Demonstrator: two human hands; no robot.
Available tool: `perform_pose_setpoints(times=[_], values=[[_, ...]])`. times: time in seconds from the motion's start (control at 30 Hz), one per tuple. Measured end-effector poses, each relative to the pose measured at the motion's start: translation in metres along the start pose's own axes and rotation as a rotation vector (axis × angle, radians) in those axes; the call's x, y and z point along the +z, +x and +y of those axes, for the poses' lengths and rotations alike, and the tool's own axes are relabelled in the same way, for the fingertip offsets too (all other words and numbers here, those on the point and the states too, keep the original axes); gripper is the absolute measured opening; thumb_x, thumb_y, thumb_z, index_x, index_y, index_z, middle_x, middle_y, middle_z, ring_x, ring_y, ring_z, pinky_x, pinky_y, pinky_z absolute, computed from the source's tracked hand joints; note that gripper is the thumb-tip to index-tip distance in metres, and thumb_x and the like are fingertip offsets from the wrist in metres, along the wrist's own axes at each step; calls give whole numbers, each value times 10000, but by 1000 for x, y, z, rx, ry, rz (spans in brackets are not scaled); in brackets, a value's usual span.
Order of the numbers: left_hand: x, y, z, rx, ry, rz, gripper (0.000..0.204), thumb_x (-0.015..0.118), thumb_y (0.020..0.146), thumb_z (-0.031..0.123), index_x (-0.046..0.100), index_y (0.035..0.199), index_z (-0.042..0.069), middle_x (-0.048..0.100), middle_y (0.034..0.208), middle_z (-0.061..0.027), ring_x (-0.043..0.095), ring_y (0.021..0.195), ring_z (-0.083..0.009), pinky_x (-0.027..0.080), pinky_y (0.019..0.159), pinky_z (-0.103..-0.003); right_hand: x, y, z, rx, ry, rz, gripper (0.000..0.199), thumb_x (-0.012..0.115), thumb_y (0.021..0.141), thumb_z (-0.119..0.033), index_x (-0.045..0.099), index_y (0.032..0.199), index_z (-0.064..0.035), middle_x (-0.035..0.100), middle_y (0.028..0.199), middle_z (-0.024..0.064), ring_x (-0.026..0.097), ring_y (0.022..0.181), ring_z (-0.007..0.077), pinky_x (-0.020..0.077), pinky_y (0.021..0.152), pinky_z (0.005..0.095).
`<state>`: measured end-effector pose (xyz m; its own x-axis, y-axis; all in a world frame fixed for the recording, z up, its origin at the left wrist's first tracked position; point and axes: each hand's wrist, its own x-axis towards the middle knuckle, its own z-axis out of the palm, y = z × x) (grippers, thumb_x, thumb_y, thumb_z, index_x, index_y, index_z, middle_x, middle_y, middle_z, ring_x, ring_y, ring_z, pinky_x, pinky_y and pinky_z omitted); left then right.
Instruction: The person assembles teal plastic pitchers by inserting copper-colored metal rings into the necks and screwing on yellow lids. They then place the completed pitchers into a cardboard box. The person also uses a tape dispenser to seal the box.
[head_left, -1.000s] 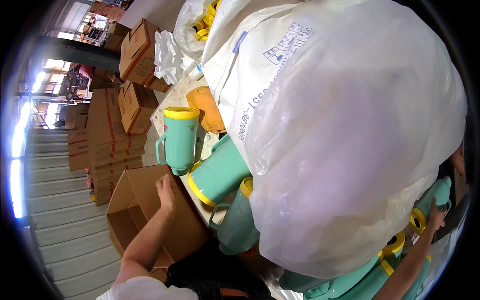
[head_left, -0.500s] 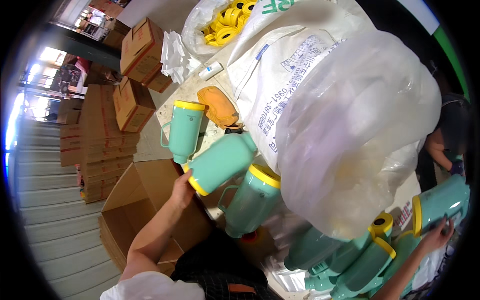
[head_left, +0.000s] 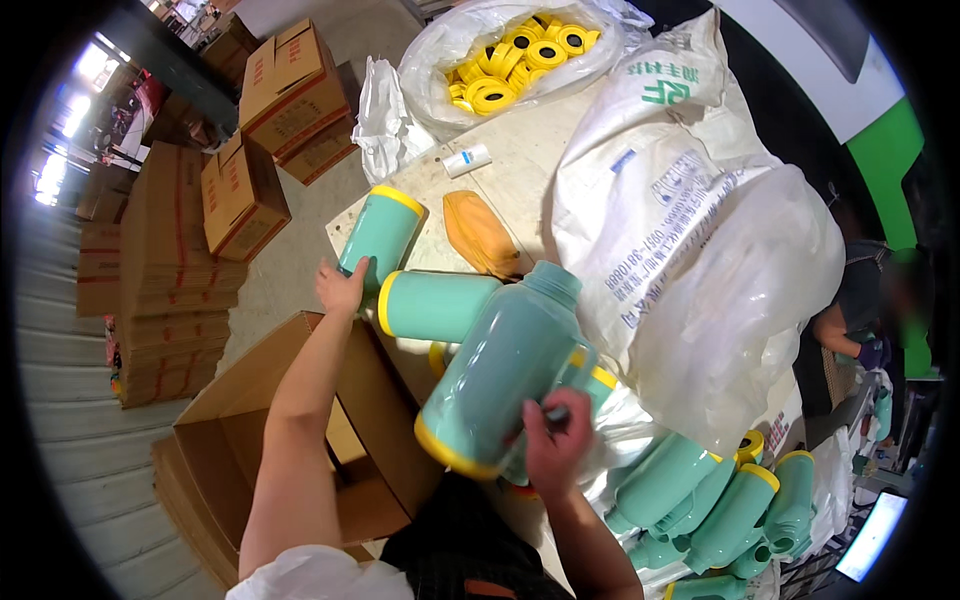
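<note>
My left hand (head_left: 342, 287) is closed around the lower part of a mint-green plastic thermos jug (head_left: 388, 228) with a yellow rim, at the table's left edge. Beside it lies a second mint-green jug (head_left: 440, 306), its yellow rim toward my left arm. In front of me my right hand (head_left: 558, 440) grips a larger-looking mint-green jug (head_left: 500, 370) near its handle. That jug is tilted, threaded neck up and away, yellow rim down toward me. Another jug (head_left: 603, 384) is partly hidden behind it. An orange pouch (head_left: 480, 235) lies beyond the jugs.
An open cardboard box (head_left: 235, 430) stands below my left arm. Several jugs (head_left: 690, 490) are heaped at the right. A bag of yellow rings (head_left: 530, 60), a white roll (head_left: 467, 160) and a large white sack (head_left: 640, 220) occupy the back. A person (head_left: 850, 320) is at far right.
My right hand has come from the right-hand heap to the middle with a jug. My left hand has left the lying jug and taken the one at the table's left edge. The view has shifted.
</note>
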<state>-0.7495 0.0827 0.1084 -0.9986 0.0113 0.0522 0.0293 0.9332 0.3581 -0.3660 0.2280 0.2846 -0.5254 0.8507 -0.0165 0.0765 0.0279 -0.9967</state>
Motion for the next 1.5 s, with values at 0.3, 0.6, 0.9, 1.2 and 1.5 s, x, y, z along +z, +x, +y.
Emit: perform_pose_setpoints(times=[0.3, 0.6, 0.9, 1.2, 1.5], values=[[18, 26, 39, 521, -390, -442, 860, 850, 631, 114, 450, 1389, 35, 538, 1349, -239, 530, 1229, -395, 431, 1057, -426, 55, -37, 44, 325, -262, 57, 436, 707, 833, -15, 508, 1219, -46, 543, 895, 68, 543, 702, 134, 490, 641, 297], [-22, 11, 37, 459, -190, -561, 616, 747, 752, 142, 467, 1291, 39, 551, 1268, -227, 529, 1190, -404, 441, 1005, -445, 20, -12, 15, 510, -360, -368, 739, 736, 825, -106, 385, 1474, -129, 671, 1062, 158, 686, 842, 259, 539, 770, 365], [-14, -23, 284, 644, -659, -278, 933, 838, 732, 357, 369, 1396, -101, 481, 1368, -298, 464, 1282, -422, 370, 1089, -425, -127, 140, -79, -186, -885, 730, 1087, 879, 682, -280, 228, 1499, 22, 260, 1526, 294, 243, 1423, 433, 230, 1161, 491], [16, -84, 551, 790, -287, -111, 1119, 853, 657, 430, 245, 1460, -58, 519, 1360, -261, 499, 1281, -375, 412, 1070, -412, -183, 175, 31, 537, 150, 480, 623, 791, 807, -118, 481, 1312, 73, 630, 1200, 172, 627, 1064, 270, 522, 914, 387], [109, -49, 498, 437, -494, -302, 344, 637, 818, 213, 660, 1050, -40, 684, 994, -280, 662, 975, -431, 515, 849, -484, -249, -34, 24, 570, 355, 556, 436, 703, 837, -60, 566, 1243, 23, 673, 1073, 97, 653, 931, 198, 541, 831, 339]])
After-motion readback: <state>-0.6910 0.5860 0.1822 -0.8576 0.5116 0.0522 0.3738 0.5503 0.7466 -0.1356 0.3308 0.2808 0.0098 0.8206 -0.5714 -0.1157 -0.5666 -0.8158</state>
